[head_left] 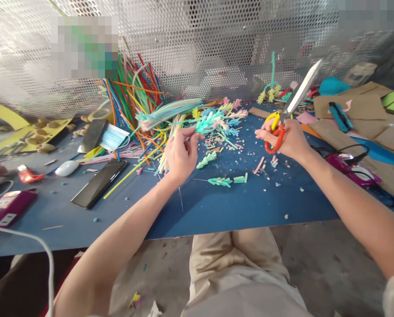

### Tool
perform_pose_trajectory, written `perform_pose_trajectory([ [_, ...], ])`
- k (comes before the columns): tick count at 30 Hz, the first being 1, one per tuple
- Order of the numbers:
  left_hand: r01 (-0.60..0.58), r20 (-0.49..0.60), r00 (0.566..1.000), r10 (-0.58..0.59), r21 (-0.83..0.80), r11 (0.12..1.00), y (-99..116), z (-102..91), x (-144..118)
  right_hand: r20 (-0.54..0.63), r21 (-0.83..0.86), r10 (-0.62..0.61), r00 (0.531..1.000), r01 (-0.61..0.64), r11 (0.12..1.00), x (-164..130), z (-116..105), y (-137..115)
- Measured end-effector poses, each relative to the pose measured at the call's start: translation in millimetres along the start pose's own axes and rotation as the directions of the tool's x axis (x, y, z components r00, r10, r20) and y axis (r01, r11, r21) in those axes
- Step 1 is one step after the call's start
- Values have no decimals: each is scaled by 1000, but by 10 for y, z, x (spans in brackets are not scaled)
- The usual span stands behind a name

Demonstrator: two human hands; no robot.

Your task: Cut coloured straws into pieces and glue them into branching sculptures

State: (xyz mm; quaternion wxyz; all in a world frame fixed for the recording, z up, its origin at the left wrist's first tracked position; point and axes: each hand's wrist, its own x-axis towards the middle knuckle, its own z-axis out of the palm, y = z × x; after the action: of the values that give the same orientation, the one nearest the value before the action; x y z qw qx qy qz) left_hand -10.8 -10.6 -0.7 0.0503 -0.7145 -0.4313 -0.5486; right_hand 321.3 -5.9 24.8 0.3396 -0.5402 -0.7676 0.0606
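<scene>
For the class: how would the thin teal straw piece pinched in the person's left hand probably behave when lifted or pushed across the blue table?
Probably very light: the left hand holds the teal straw piece by fingertips alone. Likely springy rather than floppy, since it juts out sideways without drooping. Pushed on the blue table, it would probably slide or scatter, like the cut bits lying loose there.

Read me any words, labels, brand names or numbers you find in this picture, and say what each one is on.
No text can be read anywhere.
Magenta box: pale label on top, too blurred to read.
Black phone: dark screen, nothing showing.
Scissors in the right hand: no visible marking.
Left hand holds a teal straw piece, unmarked.
</scene>
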Motion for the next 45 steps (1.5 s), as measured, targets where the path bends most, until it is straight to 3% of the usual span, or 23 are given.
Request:
perform_pose_trajectory([
  [3, -9, -9, 1000, 9, -29, 1000, 0, 8, -28, -92, 68, -78, 993, 84, 994, -17, 22, -38],
  [8, -23, 5, 1000, 23, -48, 999, 52, -26, -74, -147, -63, -205, 968, 197, 978, -53, 107, -136],
  [14, -63, 16, 998, 64, -64, 996, 129, -45, -122, -161, -171, -147, 976, 119, 978, -87, 231, -215],
  [21, -57, 21, 998, 59, -70, 996, 194, -53, -139, -180, -194, -114, 977, 79, 978, -140, 174, -296],
  [26, -106, 21, 994, 108, -85, 991, 233, -59, -137, -194, -172, -145, 970, 112, 979, -143, 173, -303],
  [45, -69, 83, 994, 75, -76, 995, 206, -27, -163, -137, -267, -122, 983, 82, 960, -151, 171, -297],
])
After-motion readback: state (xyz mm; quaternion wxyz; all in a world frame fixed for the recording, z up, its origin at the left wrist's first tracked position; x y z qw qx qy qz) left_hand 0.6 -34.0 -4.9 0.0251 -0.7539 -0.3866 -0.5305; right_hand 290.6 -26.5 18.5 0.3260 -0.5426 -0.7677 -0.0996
